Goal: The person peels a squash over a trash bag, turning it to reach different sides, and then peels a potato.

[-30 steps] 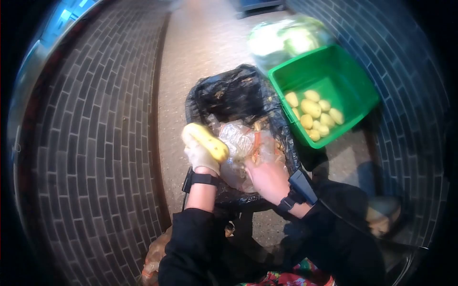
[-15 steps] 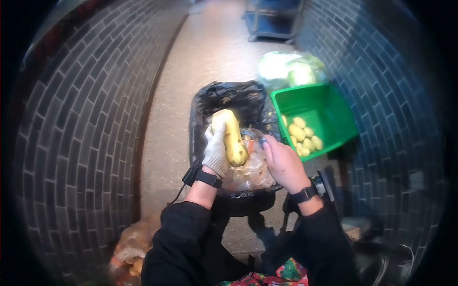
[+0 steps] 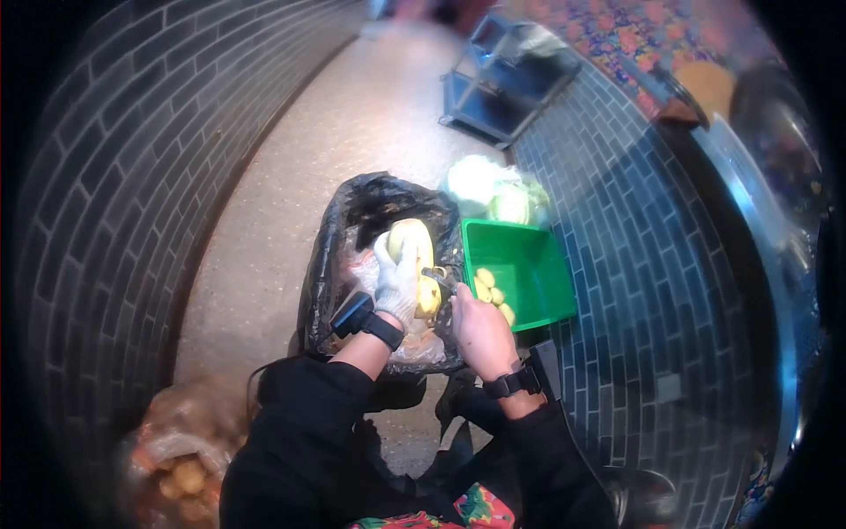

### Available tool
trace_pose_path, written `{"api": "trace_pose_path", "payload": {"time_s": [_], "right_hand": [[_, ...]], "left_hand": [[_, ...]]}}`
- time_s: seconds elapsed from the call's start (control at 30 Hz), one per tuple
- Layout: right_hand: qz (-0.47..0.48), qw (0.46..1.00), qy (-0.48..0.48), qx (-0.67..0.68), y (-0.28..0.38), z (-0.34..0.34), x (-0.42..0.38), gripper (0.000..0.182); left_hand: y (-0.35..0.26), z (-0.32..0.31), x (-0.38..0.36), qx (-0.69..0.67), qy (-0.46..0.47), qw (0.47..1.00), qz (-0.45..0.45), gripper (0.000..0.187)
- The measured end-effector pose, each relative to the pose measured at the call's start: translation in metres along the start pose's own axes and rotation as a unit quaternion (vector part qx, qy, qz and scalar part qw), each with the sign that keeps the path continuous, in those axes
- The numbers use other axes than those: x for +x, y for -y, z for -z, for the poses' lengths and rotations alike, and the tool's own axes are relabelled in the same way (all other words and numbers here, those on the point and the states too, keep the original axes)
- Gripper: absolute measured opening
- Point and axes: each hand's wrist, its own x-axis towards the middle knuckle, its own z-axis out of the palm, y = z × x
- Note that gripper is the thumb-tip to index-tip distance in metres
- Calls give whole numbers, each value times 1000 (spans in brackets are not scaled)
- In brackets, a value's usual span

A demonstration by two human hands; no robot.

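My left hand (image 3: 398, 280), in a whitish knit glove, is closed around a long yellow vegetable (image 3: 428, 295) with brown spots at its lower end. My bare right hand (image 3: 480, 331) grips a peeler (image 3: 438, 276), its dark head right at the vegetable's right side; most of its handle is hidden in my fingers. Both hands are over a bin lined with a black plastic bag (image 3: 328, 238). Inside it, clear crumpled plastic (image 3: 357, 264) and scraps show below my hands.
Right of the bin, a green crate (image 3: 546, 264) holds several pale yellow potatoes (image 3: 486, 291). Bagged cabbages (image 3: 489, 187) sit behind it. A metal cart (image 3: 502, 88) stands further back. An opened bag of potatoes (image 3: 185, 472) is at lower left. Tiled walls (image 3: 115, 176) flank the floor.
The camera view has turned and shifted, bringing the potato bag and a right-hand counter edge into sight. The peeler has come against the vegetable, and my right hand is closer to my left.
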Motion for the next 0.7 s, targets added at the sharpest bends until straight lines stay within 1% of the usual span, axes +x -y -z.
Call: {"api": "trace_pose_path", "payload": {"time_s": [0.03,0.07,0.1,0.13,0.17,0.2,0.23,0.27,0.3,0.33,0.37,0.43,0.47,0.5,0.57,0.6,0.63,0.67,0.7], "right_hand": [[-1,1000,4,2,3,0,-1,14],[12,1000,-18,4,6,-1,-5,14],[16,1000,-16,0,8,-5,-9,14],[6,1000,13,-7,9,-10,-14,15],[-5,999,40,-16,9,-18,-19,18],[12,998,60,-32,8,-36,-30,18],[27,995,78,-47,9,-57,-40,18],[-9,996,75,-44,9,-70,-45,18],[-2,996,76,-52,4,-69,-43,18],[-18,997,58,-53,0,-69,-40,19],[-39,997,41,-50,-3,-69,-39,20],[-58,998,9,-14,-14,-49,-23,25],[-48,998,-27,7,-19,-37,-13,25],[-38,997,-62,25,-23,-25,-3,26],[-52,991,-83,94,-17,3,17,25],[-51,989,-99,99,-9,14,23,24],[-52,989,-98,100,-2,21,29,24],[-40,992,-90,75,4,27,35,24],[-27,995,-83,50,7,28,39,25]], "left_hand": [[-3,2,1,-7,-4,1000,0,52],[-7,3,1,-38,-38,999,6,52],[-9,4,1,-67,-70,995,13,54],[15,6,19,-36,-82,995,-49,52],[32,6,32,-132,-67,984,-98,54],[27,7,34,-138,-67,983,-99,54],[15,8,37,-156,-72,983,-59,58],[0,9,39,-176,-78,981,-18,62],[-11,12,43,-198,-91,976,23,66],[-18,17,47,-216,-105,969,63,70],[-17,22,47,-217,-109,968,62,70],[-15,26,41,-215,7,972,91,70],[-17,21,34,-258,-3,963,81,68],[-18,19,30,-262,-4,962,80,68],[-18,16,24,-225,56,972,33,65],[-8,10,28,-211,46,976,31,60],[6,5,31,-210,45,976,32,60],[21,1,32,-142,38,987,-69,59],[31,-2,31,-72,33,982,-169,58]]}}
